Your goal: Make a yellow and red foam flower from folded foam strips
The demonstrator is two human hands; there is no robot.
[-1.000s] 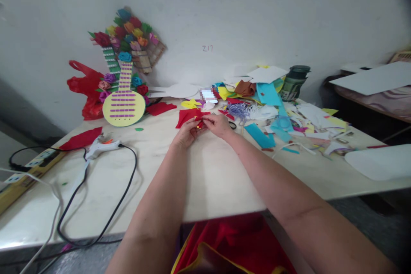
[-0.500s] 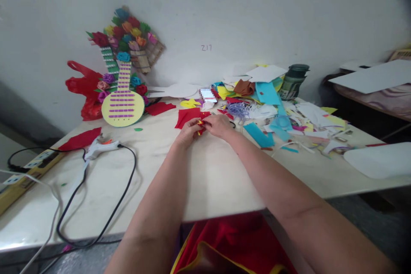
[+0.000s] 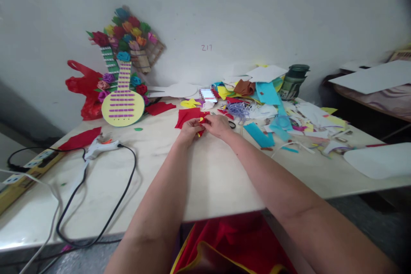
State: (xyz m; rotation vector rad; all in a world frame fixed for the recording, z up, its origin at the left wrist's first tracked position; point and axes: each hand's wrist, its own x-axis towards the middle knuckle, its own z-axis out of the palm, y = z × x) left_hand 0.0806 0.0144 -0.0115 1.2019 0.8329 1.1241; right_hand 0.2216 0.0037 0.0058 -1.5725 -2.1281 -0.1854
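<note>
Near the middle of the table my left hand (image 3: 191,130) and my right hand (image 3: 217,125) meet, fingers closed in a pinch. Between their fingertips is a small red and yellow paper piece (image 3: 201,120), mostly covered by the fingers. Its exact shape is too small to make out. Just behind my left hand lies a sheet of red crepe paper (image 3: 186,115). The dark loop of a scissors handle (image 3: 231,125) shows beside my right hand.
At left, a glue gun (image 3: 99,147) with a black cord lies near a power strip (image 3: 28,169). A paper-flower-decorated instrument model (image 3: 123,105) leans against the wall. Paper scraps (image 3: 266,92), purple string (image 3: 237,109) and a dark green bottle (image 3: 293,81) crowd the right.
My fingers have shifted slightly around the small red and yellow piece, and less of its yellow shows. My right hand has moved a little, uncovering more of the scissors handle.
</note>
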